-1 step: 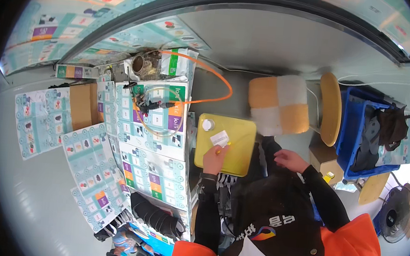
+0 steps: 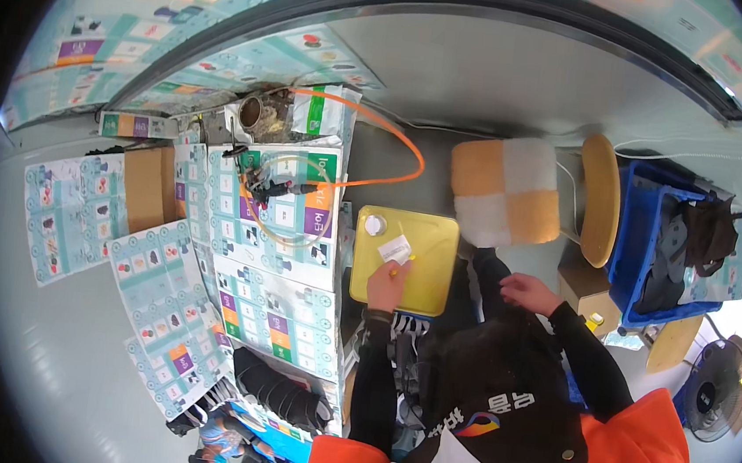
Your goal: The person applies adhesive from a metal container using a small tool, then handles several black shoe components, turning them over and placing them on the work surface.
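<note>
Yellow tray (image 2: 429, 276), room rightward, left hand (image 2: 384, 289) pinching yellow item (image 2: 395, 272), right hand (image 2: 528, 292) loose past rim (image 2: 452, 267)

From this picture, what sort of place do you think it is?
Probably a small workroom: an orange hose loops beside a print-covered surface, a blue crate holds dark items, and a yellow tray sits by the left hand.

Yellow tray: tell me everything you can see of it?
The tray is squarish and yellow, with rounded corners and a raised rim; it looks like plastic. It seems level, left of the cushion. A white round thing sits near its far left corner. The left hand is over its near left part, a white card just beyond; whether either touches the tray is unclear.
</note>
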`<control>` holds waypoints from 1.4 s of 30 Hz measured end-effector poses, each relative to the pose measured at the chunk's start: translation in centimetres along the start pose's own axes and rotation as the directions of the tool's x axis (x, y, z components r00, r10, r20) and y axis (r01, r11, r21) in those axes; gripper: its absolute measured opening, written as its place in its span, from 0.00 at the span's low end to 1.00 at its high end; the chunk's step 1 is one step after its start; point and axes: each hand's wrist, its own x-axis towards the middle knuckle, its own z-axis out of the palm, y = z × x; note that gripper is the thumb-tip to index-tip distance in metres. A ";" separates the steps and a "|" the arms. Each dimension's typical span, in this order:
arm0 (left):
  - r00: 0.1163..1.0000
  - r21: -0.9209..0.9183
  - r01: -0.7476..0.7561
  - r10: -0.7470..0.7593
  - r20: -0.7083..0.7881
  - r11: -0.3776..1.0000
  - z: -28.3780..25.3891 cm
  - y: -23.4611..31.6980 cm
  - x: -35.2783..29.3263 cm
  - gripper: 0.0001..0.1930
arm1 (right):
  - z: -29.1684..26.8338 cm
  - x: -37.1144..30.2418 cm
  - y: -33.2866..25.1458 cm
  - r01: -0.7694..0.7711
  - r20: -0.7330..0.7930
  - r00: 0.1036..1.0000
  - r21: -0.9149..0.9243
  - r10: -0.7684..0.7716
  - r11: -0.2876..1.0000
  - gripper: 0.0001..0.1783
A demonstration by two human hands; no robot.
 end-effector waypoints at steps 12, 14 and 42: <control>0.902 0.244 0.345 -0.249 -0.351 0.906 6.6 -32.5 33.7 0.43 | -5.3 -7.0 13.4 -0.194 -0.424 0.882 0.075 0.207 0.978 0.14; 0.931 0.154 0.307 -0.262 -0.254 0.939 12.2 -30.1 37.5 0.39 | -6.4 -9.5 15.7 -0.289 -0.527 0.793 0.114 0.304 0.950 0.15; 0.910 -0.809 -0.078 0.374 0.182 0.583 -7.4 -8.3 9.9 0.16 | -6.0 -0.1 -2.4 -0.060 -0.454 0.877 -0.424 -0.155 0.904 0.11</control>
